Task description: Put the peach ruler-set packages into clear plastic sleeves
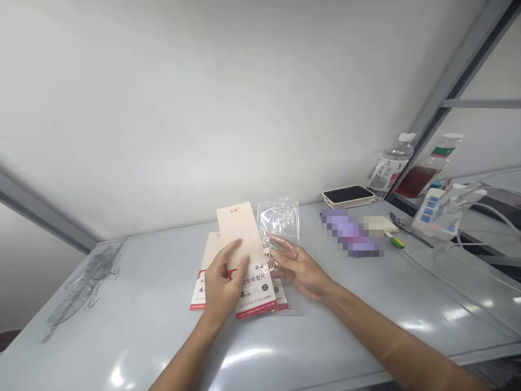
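Note:
My left hand [222,285] grips a tall beige card pack [244,239] with a red and white printed bottom, thumb across its front. A second similar card pack [207,260] lies behind it on the table. My right hand [299,269] holds a clear plastic sleeve [280,222] by its lower part, fingers spread under the film. The sleeve stands just right of the held pack and touches its edge. Both hands hover low over the grey table [142,320].
A black-topped white device [348,196] sits at the back right, with two plastic bottles [391,168] behind it. A blurred purple object [353,233], scissors [409,228], a power strip [437,214] and white cables lie to the right. A white wall rises behind.

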Tool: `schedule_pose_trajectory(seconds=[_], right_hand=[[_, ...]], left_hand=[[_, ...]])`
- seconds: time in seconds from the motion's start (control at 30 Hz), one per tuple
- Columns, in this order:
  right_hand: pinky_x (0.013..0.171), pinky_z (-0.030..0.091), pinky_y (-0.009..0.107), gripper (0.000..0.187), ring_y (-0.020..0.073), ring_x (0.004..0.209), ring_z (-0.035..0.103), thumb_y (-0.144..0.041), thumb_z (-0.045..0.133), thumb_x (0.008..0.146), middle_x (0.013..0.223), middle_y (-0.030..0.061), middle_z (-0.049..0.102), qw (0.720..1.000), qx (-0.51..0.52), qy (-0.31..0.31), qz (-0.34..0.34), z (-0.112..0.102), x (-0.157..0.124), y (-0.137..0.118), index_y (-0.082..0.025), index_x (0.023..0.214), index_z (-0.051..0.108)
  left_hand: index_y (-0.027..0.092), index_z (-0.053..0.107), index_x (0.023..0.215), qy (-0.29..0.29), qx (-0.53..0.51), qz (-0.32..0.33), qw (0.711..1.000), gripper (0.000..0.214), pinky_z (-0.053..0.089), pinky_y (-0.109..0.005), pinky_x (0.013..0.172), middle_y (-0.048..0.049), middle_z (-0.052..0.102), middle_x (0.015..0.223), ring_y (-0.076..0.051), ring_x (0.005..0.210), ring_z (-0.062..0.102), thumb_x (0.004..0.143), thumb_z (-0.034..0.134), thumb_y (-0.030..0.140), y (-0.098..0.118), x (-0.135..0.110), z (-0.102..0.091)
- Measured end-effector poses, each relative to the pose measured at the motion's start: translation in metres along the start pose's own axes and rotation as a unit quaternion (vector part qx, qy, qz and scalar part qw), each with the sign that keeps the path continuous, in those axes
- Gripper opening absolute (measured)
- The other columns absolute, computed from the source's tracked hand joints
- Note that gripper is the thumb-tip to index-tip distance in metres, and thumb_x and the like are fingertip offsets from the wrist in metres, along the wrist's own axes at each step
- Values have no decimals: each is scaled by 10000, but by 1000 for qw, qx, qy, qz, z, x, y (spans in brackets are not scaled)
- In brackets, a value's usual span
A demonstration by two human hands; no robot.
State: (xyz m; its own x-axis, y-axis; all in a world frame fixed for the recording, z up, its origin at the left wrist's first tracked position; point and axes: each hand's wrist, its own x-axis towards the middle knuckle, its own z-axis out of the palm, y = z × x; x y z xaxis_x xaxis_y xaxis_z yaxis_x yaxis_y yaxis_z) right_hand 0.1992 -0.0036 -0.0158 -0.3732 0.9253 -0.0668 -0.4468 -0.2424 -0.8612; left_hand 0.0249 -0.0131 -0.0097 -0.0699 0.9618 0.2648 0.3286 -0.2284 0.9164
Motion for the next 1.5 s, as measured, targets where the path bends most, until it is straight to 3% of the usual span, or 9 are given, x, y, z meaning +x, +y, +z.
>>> schedule_pose_trajectory(seconds=[0.1,0.23,0.4,0.7,1.03,1.13,1.3,1.4,1.5], right_hand=[[744,498,334,577,166,851,619,-295,578,786,969,29,654,1000,5,-19,0,2,-2,-2,-295,1312,340],[744,485,309,523,152,806,620,-281,576,789,950,29,654,999,28,-19,5,4,-2,-5,-276,1282,399],[715,489,287,447,162,819,615,-351,574,781,938,45,657,997,26,69,23,1,-1,-7,-254,1211,495],[726,504,281,428,154,818,616,-375,577,774,993,36,652,995,-17,100,1,-2,1,-6,-290,1190,521],[759,489,294,456,153,818,610,-334,594,765,1026,42,634,996,-22,88,-5,-4,1,-6,-280,1209,505],[662,499,275,412,136,718,608,-368,578,773,904,35,654,998,-20,55,-2,-2,1,-8,-260,1169,537],[585,492,265,326,153,697,603,-429,573,755,791,47,660,998,-57,25,-14,3,0,-10,-177,947,649],[592,486,261,332,161,730,615,-440,585,741,854,47,670,998,-50,40,-19,2,0,-10,-194,956,643],[610,485,270,341,174,749,623,-451,583,737,864,47,675,998,-52,40,-23,1,0,-9,-194,953,644]], left_hand=[[211,550,1122,-22,-24,-2,999,402,500,-292,775,-70,562,1163,-201,930,602,744,581,345,-1,0,0],[233,538,1141,-88,-38,-17,995,405,512,-292,745,-57,577,1143,-192,903,610,754,568,347,1,2,-2],[229,558,1130,-173,-49,-31,983,387,524,-291,675,-69,608,1097,-201,851,623,765,547,358,5,4,-7],[217,578,1095,-188,-69,-67,977,382,525,-290,592,-68,670,872,-208,751,639,750,555,379,6,9,-14],[230,579,1081,-243,-47,-71,966,364,502,-285,585,-53,664,805,-192,706,627,756,544,391,10,9,-16],[235,572,1070,-204,-12,-39,978,356,484,-264,575,-64,648,878,-177,709,606,757,537,400,11,7,-13],[229,264,1289,-81,-88,-57,991,548,441,-223,504,-10,608,764,-111,553,548,814,451,431,11,5,-5],[202,465,1128,-69,-120,-79,987,406,443,-227,508,-15,590,720,-117,563,542,829,399,468,8,7,-4],[163,545,679,-137,-113,-101,979,397,381,-219,417,3,495,528,-104,453,457,811,397,508,4,8,-3]])
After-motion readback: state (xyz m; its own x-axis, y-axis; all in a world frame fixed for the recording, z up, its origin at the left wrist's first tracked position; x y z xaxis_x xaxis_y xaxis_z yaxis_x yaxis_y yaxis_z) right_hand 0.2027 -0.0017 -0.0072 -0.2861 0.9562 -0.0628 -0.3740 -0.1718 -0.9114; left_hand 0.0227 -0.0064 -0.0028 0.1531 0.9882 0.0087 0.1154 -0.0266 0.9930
